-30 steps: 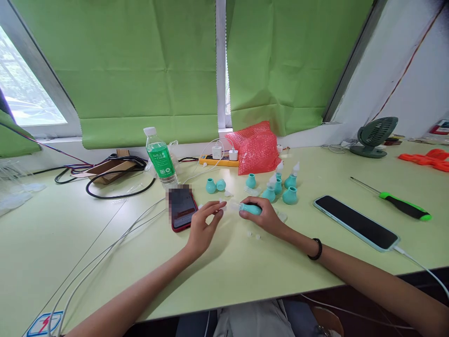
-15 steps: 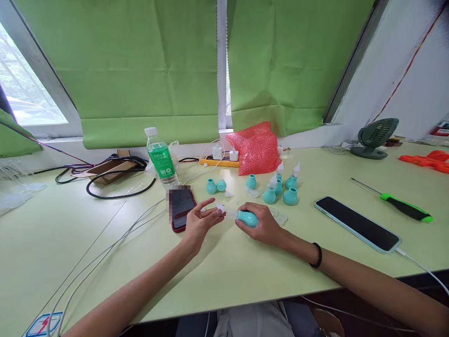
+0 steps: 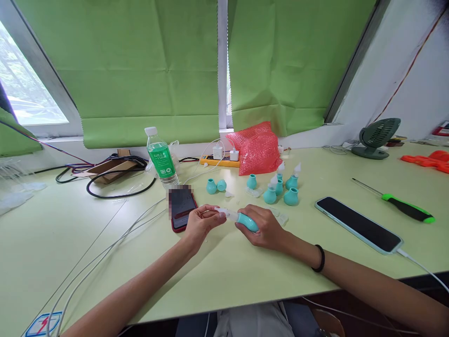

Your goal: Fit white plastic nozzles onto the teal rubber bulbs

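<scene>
My right hand (image 3: 264,227) is closed around a teal squeeze bulb (image 3: 247,222) lying sideways, its translucent neck piece (image 3: 233,215) pointing left. Between the thumb and fingers of my left hand (image 3: 205,223) is a small translucent nozzle tip (image 3: 221,211). It meets the end of the neck piece; whether it is seated there I cannot tell. Behind my right hand stand several more teal bulbs, one open-mouthed (image 3: 291,197) and one with a pointed tip (image 3: 270,194) on it. Two bare bulbs (image 3: 211,186) sit farther left, near a loose tip (image 3: 229,194).
A dark phone (image 3: 182,206) lies beside my left hand, with a water bottle (image 3: 161,159) behind it. At the back are a power strip (image 3: 213,162) and a red bubble-wrap bag (image 3: 259,152). To the right lie a charging phone (image 3: 358,224) and a screwdriver (image 3: 403,203).
The fingers of my left hand have closed in, and the nozzle tip has come against the neck piece. My right hand still grips the bulb, which is tilted slightly more.
</scene>
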The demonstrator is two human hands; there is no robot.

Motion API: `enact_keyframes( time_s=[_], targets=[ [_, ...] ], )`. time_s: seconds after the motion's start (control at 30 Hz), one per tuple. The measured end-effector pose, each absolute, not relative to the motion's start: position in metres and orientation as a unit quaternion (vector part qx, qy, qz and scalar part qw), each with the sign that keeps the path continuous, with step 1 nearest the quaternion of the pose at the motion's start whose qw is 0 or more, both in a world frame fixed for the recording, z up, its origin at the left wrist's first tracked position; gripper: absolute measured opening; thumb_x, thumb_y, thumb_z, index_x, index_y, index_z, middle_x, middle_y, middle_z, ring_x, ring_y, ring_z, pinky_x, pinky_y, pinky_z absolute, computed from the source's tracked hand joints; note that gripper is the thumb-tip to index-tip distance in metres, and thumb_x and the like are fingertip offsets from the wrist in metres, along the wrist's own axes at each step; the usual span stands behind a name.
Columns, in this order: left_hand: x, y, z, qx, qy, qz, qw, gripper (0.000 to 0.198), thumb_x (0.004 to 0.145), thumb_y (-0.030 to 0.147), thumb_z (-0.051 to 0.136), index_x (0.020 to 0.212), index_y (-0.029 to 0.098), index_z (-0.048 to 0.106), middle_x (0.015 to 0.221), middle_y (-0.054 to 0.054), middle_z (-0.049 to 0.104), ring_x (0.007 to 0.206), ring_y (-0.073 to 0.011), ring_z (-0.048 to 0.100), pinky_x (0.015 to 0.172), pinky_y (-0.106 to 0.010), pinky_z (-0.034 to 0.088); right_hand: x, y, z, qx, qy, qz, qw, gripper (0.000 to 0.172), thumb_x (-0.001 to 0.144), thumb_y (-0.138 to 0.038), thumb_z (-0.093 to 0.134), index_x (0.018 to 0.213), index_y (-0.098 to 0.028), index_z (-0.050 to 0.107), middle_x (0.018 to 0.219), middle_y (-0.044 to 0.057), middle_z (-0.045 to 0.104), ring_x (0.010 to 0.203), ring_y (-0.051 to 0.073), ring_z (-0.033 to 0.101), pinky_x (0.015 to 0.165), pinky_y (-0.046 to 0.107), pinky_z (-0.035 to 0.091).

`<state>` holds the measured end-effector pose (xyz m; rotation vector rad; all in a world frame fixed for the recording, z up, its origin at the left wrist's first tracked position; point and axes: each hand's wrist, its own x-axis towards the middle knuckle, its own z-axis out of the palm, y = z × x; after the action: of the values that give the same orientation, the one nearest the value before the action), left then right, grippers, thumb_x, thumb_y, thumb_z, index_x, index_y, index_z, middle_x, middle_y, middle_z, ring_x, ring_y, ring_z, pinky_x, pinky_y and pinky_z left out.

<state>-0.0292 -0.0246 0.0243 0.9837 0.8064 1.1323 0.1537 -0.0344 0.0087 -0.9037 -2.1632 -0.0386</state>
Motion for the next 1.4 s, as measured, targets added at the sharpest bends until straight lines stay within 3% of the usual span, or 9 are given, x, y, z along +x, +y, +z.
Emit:
enact_keyframes(
  time_s=[0.3,0.63,0.9,1.07,1.23,1.3,1.4],
  targets=[
    [-0.029,-0.027,0.022,0.429,0.349,0.491,0.673,0.023,0.052,0.018,0.073,0.063,0.01,0.055,0.064,-0.003,0.065,0.065,-0.0133,0.061,0.075,-0.031,0.048,0.147,-0.043,0.014,-0.374,-0.821,0.083,0.424,0.015,0.074,-0.028,0.05,0.081,-0.015,0.054,0.067,0.006,0.057,0.059,0.015,0.05,0.055,0.026,0.039],
    [-0.029,-0.025,0.021,0.431,0.359,0.455,0.692,0.022,0.048,0.016,0.074,0.058,0.008,0.057,0.065,-0.005,0.065,0.061,-0.015,0.061,0.071,-0.034,0.05,0.157,-0.039,0.028,-0.365,-0.836,0.17,0.373,0.014,0.069,-0.028,0.055,0.072,-0.015,0.058,0.064,0.003,0.057,0.055,0.012,0.049,0.053,0.023,0.038],
    [-0.028,-0.019,0.019,0.468,0.357,0.466,0.66,0.02,0.054,0.019,0.072,0.066,0.009,0.06,0.068,-0.006,0.066,0.063,-0.0151,0.061,0.073,-0.034,0.049,0.154,-0.037,0.03,-0.401,-0.824,0.187,0.354,0.012,0.071,-0.027,0.052,0.073,-0.016,0.056,0.065,0.001,0.057,0.058,0.011,0.049,0.055,0.022,0.038],
    [-0.03,-0.022,0.022,0.604,0.386,0.474,0.511,0.028,0.064,0.028,0.064,0.086,0.011,0.061,0.087,-0.01,0.065,0.079,-0.0214,0.06,0.076,-0.036,0.048,0.158,-0.022,0.043,-0.414,-0.828,0.142,0.351,0.013,0.066,-0.024,0.056,0.078,-0.017,0.056,0.074,0.002,0.058,0.067,0.013,0.051,0.061,0.024,0.039],
    [-0.026,-0.036,0.017,0.856,0.346,0.343,0.174,0.027,0.077,0.027,0.047,0.1,0.017,0.057,0.111,-0.013,0.053,0.1,-0.0259,0.05,0.085,-0.042,0.039,0.156,0.023,0.068,-0.467,-0.769,0.04,0.435,0.019,0.067,-0.031,0.055,0.076,-0.015,0.056,0.08,0.004,0.058,0.071,0.013,0.051,0.06,0.022,0.038],
    [-0.024,-0.042,0.016,0.917,0.301,0.251,0.08,0.031,0.077,0.026,0.045,0.105,0.015,0.053,0.119,-0.015,0.045,0.108,-0.0287,0.042,0.087,-0.045,0.036,0.152,0.044,0.073,-0.53,-0.752,0.004,0.392,0.02,0.069,-0.033,0.051,0.077,-0.015,0.056,0.079,0.003,0.059,0.07,0.013,0.052,0.06,0.022,0.037],
    [-0.022,-0.048,0.016,0.949,0.263,0.172,0.029,0.032,0.081,0.026,0.039,0.109,0.013,0.047,0.117,-0.015,0.045,0.108,-0.0269,0.04,0.087,-0.041,0.037,0.143,0.073,0.067,-0.625,-0.723,-0.036,0.294,0.023,0.071,-0.034,0.047,0.077,-0.014,0.057,0.076,0.005,0.06,0.069,0.016,0.053,0.059,0.024,0.036]
  ],
)
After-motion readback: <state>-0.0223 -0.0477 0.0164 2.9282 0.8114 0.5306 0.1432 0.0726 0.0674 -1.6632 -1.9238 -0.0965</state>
